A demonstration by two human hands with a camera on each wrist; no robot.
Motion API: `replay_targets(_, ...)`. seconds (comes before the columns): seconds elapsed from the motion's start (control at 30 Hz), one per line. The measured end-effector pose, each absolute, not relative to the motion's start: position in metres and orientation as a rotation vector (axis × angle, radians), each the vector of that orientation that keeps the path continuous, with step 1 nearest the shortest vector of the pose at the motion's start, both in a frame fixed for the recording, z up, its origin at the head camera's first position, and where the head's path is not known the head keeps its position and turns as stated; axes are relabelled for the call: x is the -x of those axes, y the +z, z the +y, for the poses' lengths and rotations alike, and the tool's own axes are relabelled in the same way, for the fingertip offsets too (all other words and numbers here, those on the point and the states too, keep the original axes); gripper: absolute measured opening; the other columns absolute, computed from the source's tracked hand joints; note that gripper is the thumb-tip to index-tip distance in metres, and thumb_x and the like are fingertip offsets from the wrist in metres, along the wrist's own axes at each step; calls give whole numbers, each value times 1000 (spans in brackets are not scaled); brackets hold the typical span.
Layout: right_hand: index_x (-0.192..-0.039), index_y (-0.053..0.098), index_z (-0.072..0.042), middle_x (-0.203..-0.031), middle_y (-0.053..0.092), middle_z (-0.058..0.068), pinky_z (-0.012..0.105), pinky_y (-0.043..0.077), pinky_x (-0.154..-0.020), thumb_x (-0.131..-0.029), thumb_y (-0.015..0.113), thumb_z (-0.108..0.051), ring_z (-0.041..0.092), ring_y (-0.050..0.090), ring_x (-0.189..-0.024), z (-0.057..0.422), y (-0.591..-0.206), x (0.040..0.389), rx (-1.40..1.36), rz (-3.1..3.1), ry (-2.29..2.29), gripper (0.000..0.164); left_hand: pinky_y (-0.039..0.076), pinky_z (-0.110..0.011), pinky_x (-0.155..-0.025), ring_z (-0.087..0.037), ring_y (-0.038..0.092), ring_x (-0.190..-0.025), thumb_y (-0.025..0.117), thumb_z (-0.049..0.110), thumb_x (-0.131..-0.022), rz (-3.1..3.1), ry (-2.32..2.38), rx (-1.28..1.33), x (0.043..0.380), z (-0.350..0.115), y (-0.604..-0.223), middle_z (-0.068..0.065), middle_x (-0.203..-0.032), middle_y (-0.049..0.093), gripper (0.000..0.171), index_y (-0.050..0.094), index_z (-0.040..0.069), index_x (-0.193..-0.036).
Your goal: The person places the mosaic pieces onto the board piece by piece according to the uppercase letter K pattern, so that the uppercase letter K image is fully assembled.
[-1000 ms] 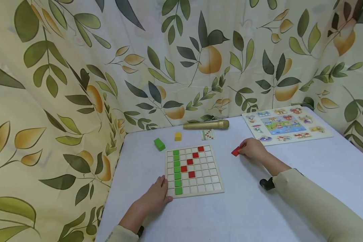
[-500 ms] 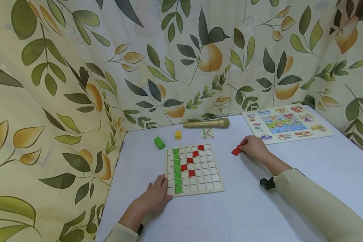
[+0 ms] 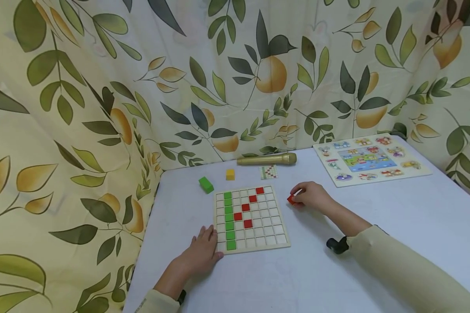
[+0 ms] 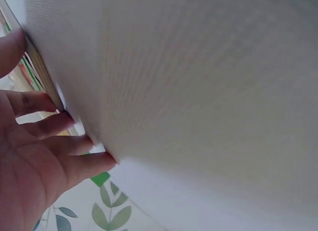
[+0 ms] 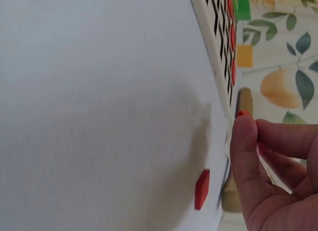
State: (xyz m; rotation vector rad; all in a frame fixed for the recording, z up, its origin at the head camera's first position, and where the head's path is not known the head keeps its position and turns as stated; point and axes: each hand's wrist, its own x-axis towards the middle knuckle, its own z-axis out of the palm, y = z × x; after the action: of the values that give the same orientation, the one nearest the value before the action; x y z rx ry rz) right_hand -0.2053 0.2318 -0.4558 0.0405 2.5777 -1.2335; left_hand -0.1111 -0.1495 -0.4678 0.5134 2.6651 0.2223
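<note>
A square wooden grid board [image 3: 264, 250] lies on the white table, with a column of green tiles [image 3: 229, 226] and a diagonal of red tiles [image 3: 245, 207] in its cells. My left hand [image 3: 200, 252] rests at its lower left corner, fingers extended along the side and thumb by the front edge. To the board's right, my right hand [image 3: 312, 196] pinches a small red tile [image 3: 291, 199] between thumb and index finger. Only a sliver of that tile shows in the right wrist view, where another red tile [image 5: 201, 190] lies on the cloth below the hand.
Behind the board are a green block stack [image 3: 206, 185], a yellow block [image 3: 230, 174], a small pattern card [image 3: 269, 172] and a gold microphone [image 3: 267, 159]. A picture puzzle board [image 3: 409, 175] lies at the back right. A patterned curtain [image 3: 239, 113] borders the table.
My right hand has moved left toward the board, carrying a red tile from where two red tiles showed together. My left hand has stayed at the board's corner.
</note>
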Motion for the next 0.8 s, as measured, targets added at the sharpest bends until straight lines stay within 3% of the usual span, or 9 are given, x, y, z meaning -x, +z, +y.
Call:
replay_targets(0.43,-99,69,-3,-82,70,6,31,57,-67,-89,74,-10,19,67,-69,190,-458,182,-3,2439,-1303,13,28,-61,-114,-40,17,-151,59,43,-100,2697,197,-534,109,-149,-470,-20,-162,27,74,34,-2,-154)
replay_targets(0.8,-97,69,-3,-85,68,7,29,58,-67,-90,75,-9,18,68,-68,168,-462,167,1,2368,-1348,11,28,-62,-114,-40,19,-150,60,42,-100,2711,205,-528,110,-148,-471,-21,-161,28,74,35,-2,-154)
